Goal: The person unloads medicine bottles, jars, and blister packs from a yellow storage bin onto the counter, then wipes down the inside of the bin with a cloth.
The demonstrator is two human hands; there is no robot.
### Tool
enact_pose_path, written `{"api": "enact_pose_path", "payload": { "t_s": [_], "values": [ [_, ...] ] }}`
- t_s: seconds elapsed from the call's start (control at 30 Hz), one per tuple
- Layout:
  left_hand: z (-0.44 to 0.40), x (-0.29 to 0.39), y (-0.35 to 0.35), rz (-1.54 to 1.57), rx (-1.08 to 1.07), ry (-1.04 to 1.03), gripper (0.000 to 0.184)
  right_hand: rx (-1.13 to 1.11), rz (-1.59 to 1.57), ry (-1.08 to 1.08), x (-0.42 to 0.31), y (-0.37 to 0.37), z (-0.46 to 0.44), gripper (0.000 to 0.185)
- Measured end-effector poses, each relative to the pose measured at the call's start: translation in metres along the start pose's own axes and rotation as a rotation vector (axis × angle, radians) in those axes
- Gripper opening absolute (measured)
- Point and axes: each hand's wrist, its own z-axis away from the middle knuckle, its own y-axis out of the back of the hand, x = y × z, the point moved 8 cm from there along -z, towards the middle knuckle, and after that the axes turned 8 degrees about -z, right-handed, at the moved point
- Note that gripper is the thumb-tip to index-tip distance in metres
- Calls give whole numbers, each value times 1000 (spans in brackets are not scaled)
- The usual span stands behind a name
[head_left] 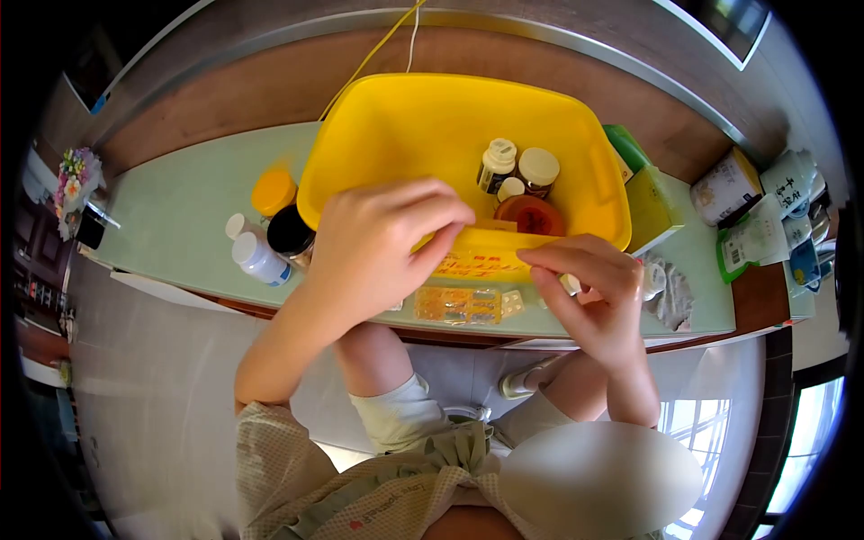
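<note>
The red print on the yellow packet [481, 262] between my hands is too small for me to read. My left hand [382, 229] hides part of the yellow basket's [405, 103] near rim, and the dark-lidded jar [290, 230] is partly behind my wrist. My right hand [589, 288] partly covers small white items [571, 284]. A blurred pale oval [601, 477] masks some of my clothing [423, 481]. The picture's top edge cuts off the yellow cord [373, 54].
</note>
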Motion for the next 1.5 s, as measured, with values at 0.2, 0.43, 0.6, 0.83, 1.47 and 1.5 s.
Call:
{"api": "enact_pose_path", "payload": {
  "t_s": [0.2,0.43,0.6,0.83,1.47,1.5],
  "values": [
    [-47,-4,-32,-129,-214,-81,6,-65,101,-72,36,22,-36,14],
    [-81,-31,-87,-407,-420,-244,8,-260,237,-127,96,14,-77,20],
    [-89,-54,-133,-607,-660,-291,11,-378,351,-88,138,-3,-97,25],
    [-87,-74,-160,-536,-491,-390,32,-683,624,-202,189,-29,-122,38],
    [-83,-101,-173,-196,-732,179,48,-723,581,-199,208,-58,-131,36],
    [-85,-102,-168,-141,-682,218,50,-684,534,-216,205,-55,-132,37]
  ]
}}
